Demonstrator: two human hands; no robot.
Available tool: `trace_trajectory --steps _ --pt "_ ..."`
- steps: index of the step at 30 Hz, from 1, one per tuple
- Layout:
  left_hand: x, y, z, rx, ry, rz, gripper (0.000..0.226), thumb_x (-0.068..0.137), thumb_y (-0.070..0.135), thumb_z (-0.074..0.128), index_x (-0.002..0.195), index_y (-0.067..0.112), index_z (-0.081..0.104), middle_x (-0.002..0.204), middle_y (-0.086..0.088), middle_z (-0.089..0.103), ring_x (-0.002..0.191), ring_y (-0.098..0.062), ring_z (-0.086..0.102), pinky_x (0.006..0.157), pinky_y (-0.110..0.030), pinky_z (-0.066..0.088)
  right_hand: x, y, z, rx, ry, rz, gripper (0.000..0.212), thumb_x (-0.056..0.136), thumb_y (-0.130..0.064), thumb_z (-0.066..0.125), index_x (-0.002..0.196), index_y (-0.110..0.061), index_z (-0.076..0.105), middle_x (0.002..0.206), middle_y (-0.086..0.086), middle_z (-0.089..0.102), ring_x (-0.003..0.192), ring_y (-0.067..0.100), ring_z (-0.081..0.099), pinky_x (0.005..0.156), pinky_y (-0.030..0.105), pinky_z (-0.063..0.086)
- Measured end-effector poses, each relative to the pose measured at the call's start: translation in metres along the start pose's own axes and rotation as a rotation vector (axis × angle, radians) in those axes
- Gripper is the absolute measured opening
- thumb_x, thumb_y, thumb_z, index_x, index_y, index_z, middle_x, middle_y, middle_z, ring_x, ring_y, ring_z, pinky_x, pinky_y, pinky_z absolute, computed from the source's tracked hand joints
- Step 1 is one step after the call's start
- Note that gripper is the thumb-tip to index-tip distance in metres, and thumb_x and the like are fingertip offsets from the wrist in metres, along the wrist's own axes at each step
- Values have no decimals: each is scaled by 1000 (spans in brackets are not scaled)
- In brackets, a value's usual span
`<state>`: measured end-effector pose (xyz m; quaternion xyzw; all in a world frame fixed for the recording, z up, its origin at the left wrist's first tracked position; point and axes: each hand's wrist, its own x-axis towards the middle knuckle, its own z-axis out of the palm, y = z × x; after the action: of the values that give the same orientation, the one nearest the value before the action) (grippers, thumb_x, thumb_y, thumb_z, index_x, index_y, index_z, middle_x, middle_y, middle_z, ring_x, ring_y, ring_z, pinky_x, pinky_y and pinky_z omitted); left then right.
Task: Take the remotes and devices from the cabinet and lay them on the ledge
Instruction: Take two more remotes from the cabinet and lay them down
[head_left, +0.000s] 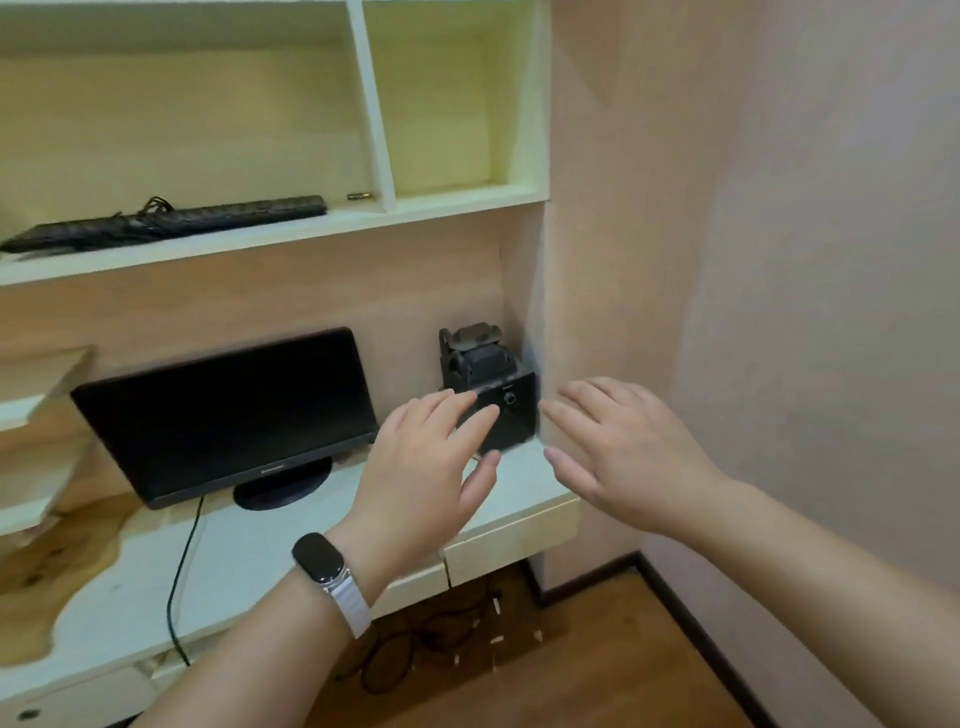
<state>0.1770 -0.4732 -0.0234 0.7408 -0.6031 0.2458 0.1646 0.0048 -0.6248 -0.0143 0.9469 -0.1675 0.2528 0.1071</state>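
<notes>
A black boxy device (511, 405) with a knob on its front stands in the back right corner of the white ledge (249, 561), against the wall. My left hand (426, 467), with a dark band on its wrist, is spread with straight fingers just in front of the device's left side. My right hand (618, 447) hovers open at the device's right side, fingers straight. Neither hand grips anything. In the cabinet shelf (208, 244) above lie a black keyboard (171, 221) with its cable and a small battery-like object (359, 196).
A black monitor (228, 415) stands on the ledge left of the device, its cable (179, 577) running over the front edge. Drawer fronts (511, 540) sit under the ledge. Cables lie on the wooden floor (415, 654) below. A pink wall (753, 260) closes the right side.
</notes>
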Motion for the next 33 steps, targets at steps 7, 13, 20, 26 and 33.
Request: trace_trajectory --steps 7,13,20,26,33 --pt "77 -111 33 -34 141 49 40 90 37 54 123 17 64 124 -5 64 118 -27 55 100 -41 41 121 9 39 -61 67 0 45 89 -43 47 116 -11 66 111 10 66 103 33 60 83 42 51" --pt "132 -178 61 -65 188 78 41 88 36 57 123 16 64 125 -7 63 118 -29 57 99 -46 44 189 13 66 -107 78 64 47 90 -44 45 120 -13 64 115 8 65 103 31 60 79 41 50" --pt "181 -214 72 -81 229 100 41 85 35 59 121 16 66 126 -9 63 117 -31 57 98 -47 44 246 28 75 -150 73 59 47 90 -44 46 120 -12 63 117 9 64 106 32 59 79 41 50" --pt "236 -232 49 -30 254 128 45 86 40 52 122 17 65 125 -8 63 115 -30 58 94 -42 43 298 58 65 -160 139 66 49 91 -45 46 124 -13 61 121 9 63 110 31 59 85 43 51" --pt "320 -242 -4 39 361 124 49 84 44 45 122 18 64 124 -9 63 113 -30 60 89 -43 47 388 117 23 -109 288 110 52 92 -47 41 127 -14 59 126 8 61 112 33 57 86 44 50"
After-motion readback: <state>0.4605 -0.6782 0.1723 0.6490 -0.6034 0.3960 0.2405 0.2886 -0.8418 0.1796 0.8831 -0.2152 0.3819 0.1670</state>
